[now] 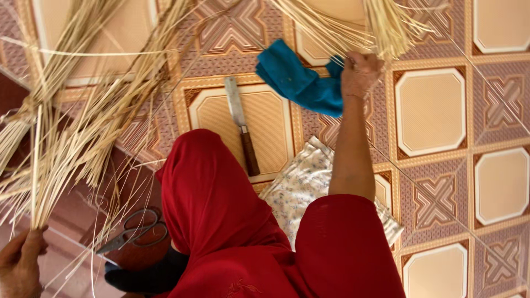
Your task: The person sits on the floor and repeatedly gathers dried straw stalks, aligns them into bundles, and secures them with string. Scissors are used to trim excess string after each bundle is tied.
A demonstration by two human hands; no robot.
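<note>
Right hand [360,72] fisted on straw bundle [386,25] and blue cloth [301,83]; left hand [21,259] pinching strips [66,138]. Sorting stage, probably. Knife [242,124], scissors [135,232] on floor [430,110].

We hold our right hand [360,72] far out ahead, the bare forearm stretched straight from the red sleeve at the elbow, fingers curled into a closed fist, knuckles turned up. Our left hand [21,264] sits low at the near left corner, fingers closed tight, thumb uppermost, only the hand and wrist showing.
</note>
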